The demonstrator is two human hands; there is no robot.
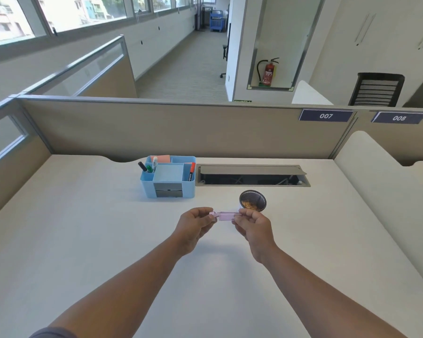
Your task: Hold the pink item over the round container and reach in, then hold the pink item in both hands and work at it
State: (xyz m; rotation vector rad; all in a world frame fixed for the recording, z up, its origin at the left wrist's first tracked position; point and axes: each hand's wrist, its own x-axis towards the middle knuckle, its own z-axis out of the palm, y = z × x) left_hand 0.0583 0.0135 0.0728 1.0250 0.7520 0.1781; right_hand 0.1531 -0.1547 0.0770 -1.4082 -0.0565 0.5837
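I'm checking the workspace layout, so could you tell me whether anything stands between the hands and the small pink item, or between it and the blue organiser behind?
Nothing does: the left hand and right hand already pinch the pink item at its ends, above the desk. Only bare desk lies toward the blue organiser; the mesh cup sits off to the right.

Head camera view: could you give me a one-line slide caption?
Both hands, left and right, hold a small pink stapler above a white desk, near a blue organizer.
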